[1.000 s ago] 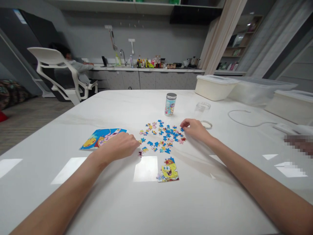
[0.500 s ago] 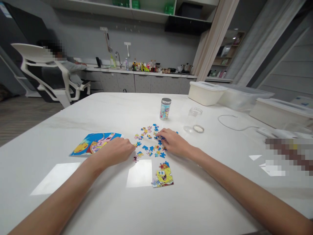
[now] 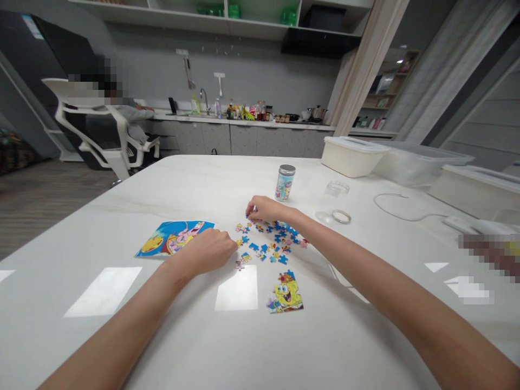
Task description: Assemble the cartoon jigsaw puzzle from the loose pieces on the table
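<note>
Centrally, on a white table [image 3: 182, 341], loose puzzle pieces [image 3: 254, 247] lie scattered, mostly blue, with some yellow, pink and red. Nearer the wearer, apart from them, is a joined block [image 3: 287, 295] showing a yellow cartoon face. The right hand [image 3: 266, 208] reaches across to the far left edge of the scatter, its fingers bent downward; a bit of blue shows at the tips, but I cannot tell whether they pinch a piece. The left hand [image 3: 213, 251] is loosely curled, knuckles up, between the picture sheet [image 3: 152, 244] and the nearest pieces; its fingertips are hidden, so its grip cannot be told. A tin [image 3: 285, 184] stands upright just beyond the right hand.

The step seems to be sorting through pieces. It would go best with a light fingertip grip on one piece's edges, the wrist held high so the forearm sweeps nothing aside, and the sheet left uncovered for comparing colours.
</note>
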`<action>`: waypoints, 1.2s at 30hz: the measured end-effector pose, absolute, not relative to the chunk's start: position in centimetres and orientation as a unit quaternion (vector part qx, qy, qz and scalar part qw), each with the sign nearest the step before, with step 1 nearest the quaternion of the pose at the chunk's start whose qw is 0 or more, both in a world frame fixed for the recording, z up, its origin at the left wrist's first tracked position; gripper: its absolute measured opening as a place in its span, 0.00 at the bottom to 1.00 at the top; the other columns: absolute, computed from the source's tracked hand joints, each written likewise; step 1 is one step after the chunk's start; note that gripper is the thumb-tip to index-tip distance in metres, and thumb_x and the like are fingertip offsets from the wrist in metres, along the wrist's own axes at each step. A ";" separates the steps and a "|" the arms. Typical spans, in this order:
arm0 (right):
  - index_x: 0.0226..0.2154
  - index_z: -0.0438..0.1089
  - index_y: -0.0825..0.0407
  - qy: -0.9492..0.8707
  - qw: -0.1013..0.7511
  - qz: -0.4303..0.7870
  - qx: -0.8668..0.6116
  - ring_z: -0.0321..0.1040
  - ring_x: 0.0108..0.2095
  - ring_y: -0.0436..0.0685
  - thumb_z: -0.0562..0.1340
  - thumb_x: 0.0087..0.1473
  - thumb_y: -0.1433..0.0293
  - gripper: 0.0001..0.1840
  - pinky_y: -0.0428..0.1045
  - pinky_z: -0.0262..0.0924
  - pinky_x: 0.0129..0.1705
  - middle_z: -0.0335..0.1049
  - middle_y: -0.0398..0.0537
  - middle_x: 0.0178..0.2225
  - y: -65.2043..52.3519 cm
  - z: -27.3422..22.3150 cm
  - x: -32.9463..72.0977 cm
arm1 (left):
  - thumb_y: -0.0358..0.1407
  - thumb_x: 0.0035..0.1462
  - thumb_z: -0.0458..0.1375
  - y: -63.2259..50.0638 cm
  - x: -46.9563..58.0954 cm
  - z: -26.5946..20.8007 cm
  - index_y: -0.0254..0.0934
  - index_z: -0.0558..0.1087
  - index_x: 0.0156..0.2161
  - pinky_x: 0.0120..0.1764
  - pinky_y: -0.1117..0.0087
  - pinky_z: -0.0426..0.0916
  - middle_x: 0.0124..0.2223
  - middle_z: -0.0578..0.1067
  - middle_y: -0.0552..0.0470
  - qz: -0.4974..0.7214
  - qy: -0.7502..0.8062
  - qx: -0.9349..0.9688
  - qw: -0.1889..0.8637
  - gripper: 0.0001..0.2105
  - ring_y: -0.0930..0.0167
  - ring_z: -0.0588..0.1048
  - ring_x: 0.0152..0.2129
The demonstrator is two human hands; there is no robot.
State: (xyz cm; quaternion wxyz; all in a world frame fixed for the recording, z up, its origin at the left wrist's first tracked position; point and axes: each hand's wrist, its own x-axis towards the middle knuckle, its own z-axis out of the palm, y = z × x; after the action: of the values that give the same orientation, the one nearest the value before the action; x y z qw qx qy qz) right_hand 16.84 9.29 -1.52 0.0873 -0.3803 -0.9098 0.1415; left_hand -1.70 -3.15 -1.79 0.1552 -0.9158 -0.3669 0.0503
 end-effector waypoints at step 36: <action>0.32 0.76 0.52 -0.836 0.121 0.310 -0.436 0.67 0.31 0.52 0.58 0.49 0.73 0.11 0.46 0.58 0.33 0.75 0.45 0.32 -1.5 -0.9 28.8 | 0.46 0.67 0.41 -2.2 1.2 -4.4 0.36 0.62 0.57 0.58 0.58 0.56 0.63 0.63 0.44 -0.079 -0.411 -0.905 0.068 0.22 0.62 0.59 0.60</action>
State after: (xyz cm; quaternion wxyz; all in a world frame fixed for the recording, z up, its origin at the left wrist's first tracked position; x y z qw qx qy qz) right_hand 28.75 -1.47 -0.87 0.1214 -0.4361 -0.8360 0.3100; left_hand 1.19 -2.21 -4.38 0.0681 -0.9055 -0.4114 -0.0787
